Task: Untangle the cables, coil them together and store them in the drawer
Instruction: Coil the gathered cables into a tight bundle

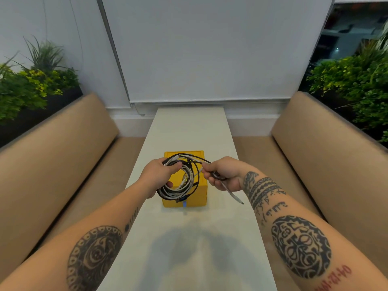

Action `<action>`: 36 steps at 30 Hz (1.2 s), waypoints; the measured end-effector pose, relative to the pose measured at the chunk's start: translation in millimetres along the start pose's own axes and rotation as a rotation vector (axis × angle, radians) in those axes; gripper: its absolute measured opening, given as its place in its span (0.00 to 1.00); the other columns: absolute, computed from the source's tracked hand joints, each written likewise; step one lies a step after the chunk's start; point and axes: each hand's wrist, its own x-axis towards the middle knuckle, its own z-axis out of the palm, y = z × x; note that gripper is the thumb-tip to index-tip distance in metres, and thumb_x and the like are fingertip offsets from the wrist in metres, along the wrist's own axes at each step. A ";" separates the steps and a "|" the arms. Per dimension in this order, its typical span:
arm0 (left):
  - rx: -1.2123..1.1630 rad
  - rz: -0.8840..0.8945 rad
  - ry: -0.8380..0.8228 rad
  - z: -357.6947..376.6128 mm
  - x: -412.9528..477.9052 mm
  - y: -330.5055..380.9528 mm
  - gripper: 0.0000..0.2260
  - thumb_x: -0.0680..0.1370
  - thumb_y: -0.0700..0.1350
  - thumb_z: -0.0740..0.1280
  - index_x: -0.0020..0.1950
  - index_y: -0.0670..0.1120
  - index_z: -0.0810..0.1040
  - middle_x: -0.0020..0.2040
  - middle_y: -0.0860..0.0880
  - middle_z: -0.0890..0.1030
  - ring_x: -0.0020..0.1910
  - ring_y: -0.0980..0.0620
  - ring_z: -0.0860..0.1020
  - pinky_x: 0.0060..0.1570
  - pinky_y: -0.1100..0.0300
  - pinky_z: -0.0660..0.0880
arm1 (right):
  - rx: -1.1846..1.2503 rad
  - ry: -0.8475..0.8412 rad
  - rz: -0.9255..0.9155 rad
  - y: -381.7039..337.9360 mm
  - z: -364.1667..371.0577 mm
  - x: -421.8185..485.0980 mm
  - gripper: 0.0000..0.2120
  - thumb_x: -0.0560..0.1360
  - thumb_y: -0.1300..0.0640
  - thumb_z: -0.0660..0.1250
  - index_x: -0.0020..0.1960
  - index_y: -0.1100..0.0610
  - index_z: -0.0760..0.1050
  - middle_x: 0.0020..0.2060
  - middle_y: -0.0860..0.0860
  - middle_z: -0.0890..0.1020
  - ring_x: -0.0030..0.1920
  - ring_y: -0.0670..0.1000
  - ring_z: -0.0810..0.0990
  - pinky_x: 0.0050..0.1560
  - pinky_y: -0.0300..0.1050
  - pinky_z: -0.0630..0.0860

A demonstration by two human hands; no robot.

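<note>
Your left hand (157, 174) grips the coil of black and white cables (182, 184) (loops hanging below your fist), held above the yellow drawer box (201, 194) on the white table (189, 131); your right hand (223, 174) pinches loose strands, one white plug end (236, 198) dangling

Coiled cables (182, 181) in 2 hands, left hand (156, 175), right hand (223, 174)
</note>
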 end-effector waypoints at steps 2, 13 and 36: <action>-0.031 0.010 0.055 3.8 1.2 -1.4 0.07 0.77 0.57 0.71 0.51 0.56 0.81 0.41 0.52 0.79 0.28 0.50 0.80 0.33 0.59 0.73 | 0.131 0.033 -0.016 -1.6 9.6 1.6 0.11 0.84 0.54 0.61 0.46 0.57 0.74 0.30 0.48 0.76 0.27 0.45 0.75 0.24 0.35 0.72; -0.127 0.027 0.178 28.6 -9.7 3.0 0.09 0.79 0.57 0.69 0.51 0.53 0.79 0.45 0.50 0.82 0.29 0.49 0.82 0.34 0.58 0.74 | 0.393 0.378 -0.268 -7.5 54.2 7.8 0.12 0.82 0.67 0.55 0.41 0.62 0.71 0.36 0.56 0.75 0.31 0.53 0.71 0.37 0.47 0.70; -0.124 0.045 0.234 34.3 -10.0 5.9 0.09 0.79 0.58 0.68 0.51 0.54 0.80 0.47 0.51 0.82 0.42 0.48 0.82 0.40 0.55 0.77 | 0.096 0.305 -0.290 15.2 49.1 10.9 0.05 0.80 0.61 0.68 0.47 0.62 0.78 0.37 0.57 0.80 0.28 0.51 0.80 0.40 0.48 0.84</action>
